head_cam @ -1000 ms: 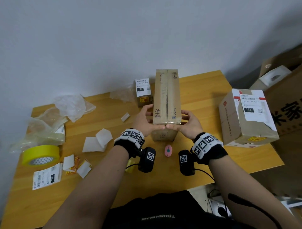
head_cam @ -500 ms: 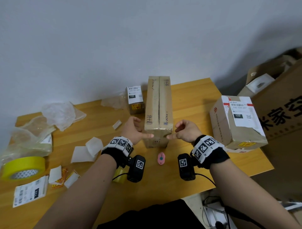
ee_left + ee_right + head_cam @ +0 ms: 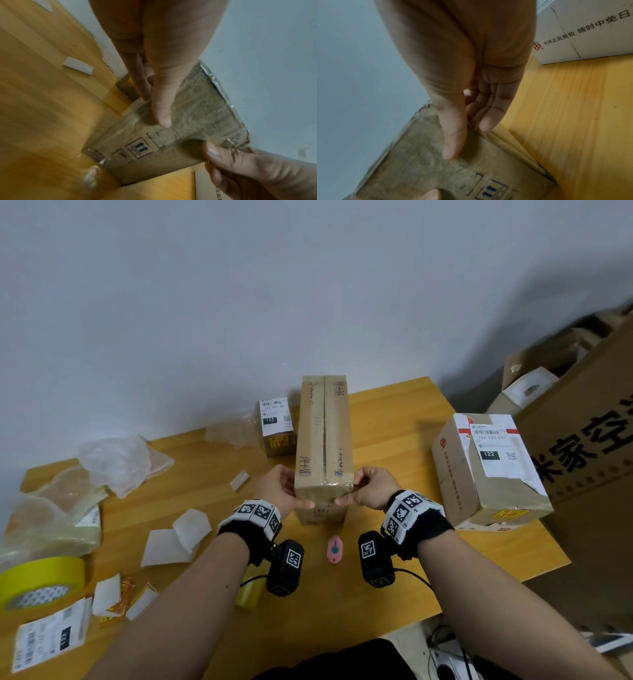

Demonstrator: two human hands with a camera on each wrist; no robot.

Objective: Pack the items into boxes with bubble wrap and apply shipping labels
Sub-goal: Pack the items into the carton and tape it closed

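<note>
Now both hands' fingers grasp the taped box (image 3: 323, 440) on the table (image 3: 394, 419).

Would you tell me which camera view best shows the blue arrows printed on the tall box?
The left wrist view: the blue arrows sit clear and whole on the tall box. The right wrist view catches them at its bottom edge. In the head view they are too small to make out.

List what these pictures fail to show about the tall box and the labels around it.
- Tall box contents: taped shut, every view.
- Its far face: turned away in the head view.
- Small box label text: too small, head view.
- Loose label print: too small, near the frame edge.
- Left hand fingers: behind the box in the head view.
</note>
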